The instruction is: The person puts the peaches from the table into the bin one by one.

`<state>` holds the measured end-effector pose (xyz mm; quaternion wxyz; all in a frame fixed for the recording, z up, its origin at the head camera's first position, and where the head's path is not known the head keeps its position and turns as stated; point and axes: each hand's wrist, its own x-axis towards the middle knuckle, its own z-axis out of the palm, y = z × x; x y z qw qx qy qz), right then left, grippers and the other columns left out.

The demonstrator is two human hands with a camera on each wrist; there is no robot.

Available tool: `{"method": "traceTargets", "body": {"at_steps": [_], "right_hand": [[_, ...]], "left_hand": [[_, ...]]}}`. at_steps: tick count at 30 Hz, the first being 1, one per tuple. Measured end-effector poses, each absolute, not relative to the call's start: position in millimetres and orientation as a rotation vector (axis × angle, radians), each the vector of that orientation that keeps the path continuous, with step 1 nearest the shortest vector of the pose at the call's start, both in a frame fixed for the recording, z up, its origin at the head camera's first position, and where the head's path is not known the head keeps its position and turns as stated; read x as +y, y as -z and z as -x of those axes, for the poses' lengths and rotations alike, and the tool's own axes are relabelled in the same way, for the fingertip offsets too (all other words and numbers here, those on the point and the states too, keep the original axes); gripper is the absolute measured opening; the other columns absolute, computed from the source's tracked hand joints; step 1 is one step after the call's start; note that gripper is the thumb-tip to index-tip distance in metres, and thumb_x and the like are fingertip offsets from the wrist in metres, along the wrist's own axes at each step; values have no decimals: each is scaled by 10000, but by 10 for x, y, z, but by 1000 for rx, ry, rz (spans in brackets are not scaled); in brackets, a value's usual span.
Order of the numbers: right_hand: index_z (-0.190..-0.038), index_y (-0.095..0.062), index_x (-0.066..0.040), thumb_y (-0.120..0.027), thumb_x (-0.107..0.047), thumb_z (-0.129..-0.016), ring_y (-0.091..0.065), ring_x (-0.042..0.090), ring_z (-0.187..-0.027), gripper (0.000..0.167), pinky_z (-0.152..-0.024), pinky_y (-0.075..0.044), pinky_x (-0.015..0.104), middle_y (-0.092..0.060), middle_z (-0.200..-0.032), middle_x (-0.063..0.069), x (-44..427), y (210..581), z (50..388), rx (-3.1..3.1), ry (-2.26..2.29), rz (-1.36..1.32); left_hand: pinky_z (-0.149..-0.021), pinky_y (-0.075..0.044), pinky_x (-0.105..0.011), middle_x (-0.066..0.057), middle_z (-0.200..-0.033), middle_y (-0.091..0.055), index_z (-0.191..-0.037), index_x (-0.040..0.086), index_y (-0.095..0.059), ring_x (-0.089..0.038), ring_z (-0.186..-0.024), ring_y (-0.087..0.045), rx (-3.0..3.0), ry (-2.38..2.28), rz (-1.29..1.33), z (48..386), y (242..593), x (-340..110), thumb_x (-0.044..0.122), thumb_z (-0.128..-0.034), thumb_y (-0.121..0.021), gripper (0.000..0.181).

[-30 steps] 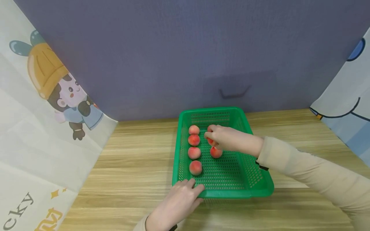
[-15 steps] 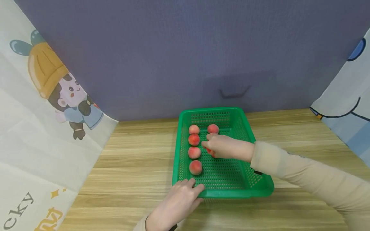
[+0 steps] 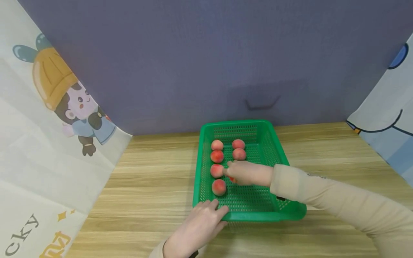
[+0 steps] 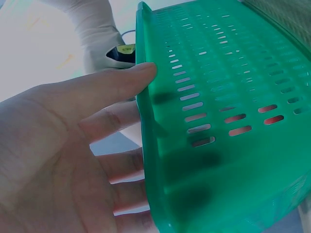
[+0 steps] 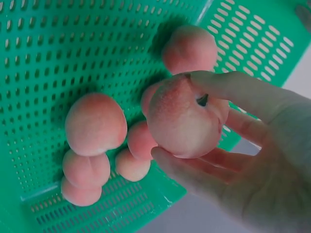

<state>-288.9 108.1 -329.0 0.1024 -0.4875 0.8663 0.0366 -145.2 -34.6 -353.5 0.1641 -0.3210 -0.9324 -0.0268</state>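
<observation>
A green plastic basket (image 3: 258, 216) with slotted walls holds two columns of peaches. My left hand (image 3: 202, 225) grips its near rim at the left corner; the left wrist view shows the thumb (image 4: 121, 80) on one side of the rim and fingers on the other. Over the basket floor, my right hand (image 3: 246, 172) holds a peach (image 5: 180, 124) between thumb and fingers, its stem hollow facing the thumb. In the right column, two peaches (image 3: 239, 154) show beyond that hand; a third (image 5: 95, 124) appears only in the right wrist view. Several peaches (image 3: 219, 187) line the left side.
The basket stands on a wood-grain table (image 3: 145, 179). A dark grey-purple panel (image 3: 193, 71) rises behind it. Cartoon-printed white sheets hang at the left (image 3: 48, 143) and right (image 3: 384, 111).
My right hand has moved toward the near side of the basket, from beside the far peaches of the right column to lower along it, uncovering two peaches. The left hand stays on the rim.
</observation>
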Motion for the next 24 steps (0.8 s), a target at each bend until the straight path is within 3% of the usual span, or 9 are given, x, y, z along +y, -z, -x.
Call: {"method": "traceTargets", "body": {"at_steps": [2,7,11,18,24], "right_hand": [[-1012,-565,-81,-611,-20,-781,-585,306,-870,243,-661,-474,318,-572,-1090,216,1075,3319,2880,2561,-122,1467],[-885,-576,-118,-614,-37,-765,-582,244,-838,150,-651,-454,363,-607,-968,129,1047,3395,2866,2578,-230,1486],[-947,-592,-114,-620,-33,-768,-548,259,-994,199,-739,-459,388,-594,-1053,137,1034,3428,2856,2565,-291,1439],[-872,-579,-100,-620,-16,-761,-576,252,-912,145,-731,-482,350,-607,-949,128,1040,3472,2842,2552,-300,1445],[-994,-584,-90,-611,-17,-777,-544,270,-1020,231,-779,-474,343,-587,-1084,153,1038,3565,2861,2531,-322,1418]], "left_hand": [[-487,-276,-169,48,-678,-485,-814,168,-576,-89,-571,-487,-2647,71,917,1454,3535,-345,287,-717,-699,197],[-488,-279,-174,48,-672,-477,-802,170,-567,-92,-567,-483,-2633,65,918,1459,3550,-348,285,-704,-706,205],[-492,-284,-174,49,-671,-475,-795,168,-564,-95,-567,-484,-2619,61,915,1463,3557,-349,286,-698,-713,213],[-487,-265,-163,52,-657,-461,-785,164,-562,-91,-550,-471,-2597,71,916,1472,3568,-353,282,-686,-725,224],[-488,-273,-165,49,-670,-474,-798,162,-568,-93,-564,-483,-2610,78,915,1466,3568,-357,284,-697,-715,217]]}}
